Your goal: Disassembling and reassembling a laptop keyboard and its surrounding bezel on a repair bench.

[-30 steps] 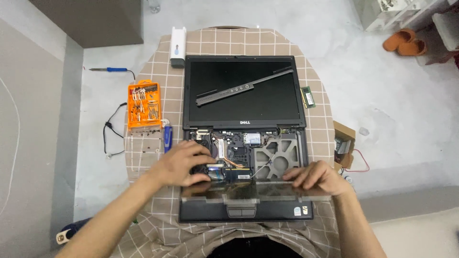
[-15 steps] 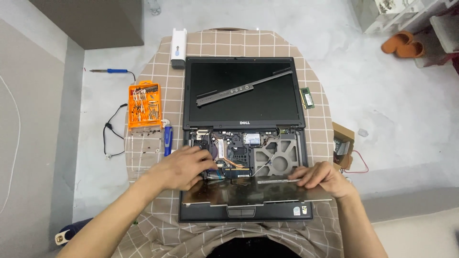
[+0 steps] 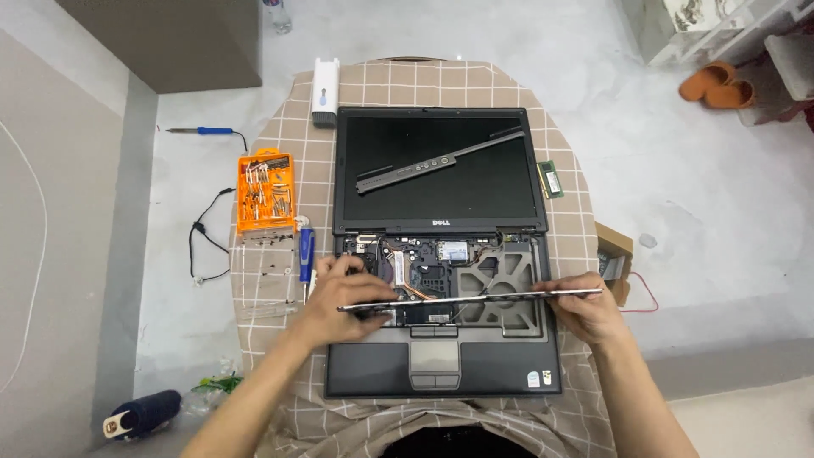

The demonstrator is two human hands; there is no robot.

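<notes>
Left hand [image 3: 339,297] grips the left end of a thin flat keyboard panel [image 3: 471,298], fingers curled around its edge. Right hand [image 3: 587,307] pinches the right end of the same panel, fingers closed on it. Panel seen edge-on, held level above the laptop base, spanning it side to side and reaching a bit past the right edge.

Under the panel: open laptop [image 3: 441,339] with keyboard bay exposed, circuit boards, copper heat pipe [image 3: 424,293] and grey frame visible. Palm rest and touchpad [image 3: 435,360] near the person. Screen lies flat back, dark, with a long narrow grey trim strip [image 3: 437,161] resting diagonally on it.

Laptop sits on a round table with checked beige cloth [image 3: 280,280]. Blue-handled screwdriver [image 3: 305,254] just beside left hand. Orange bit case [image 3: 264,188] further left, open. White box-shaped device [image 3: 326,92] at the far edge. Small green memory module [image 3: 550,180] right of the screen. Cardboard box [image 3: 614,254] at table's right edge. Orange slippers [image 3: 719,83] on floor, well apart.
</notes>
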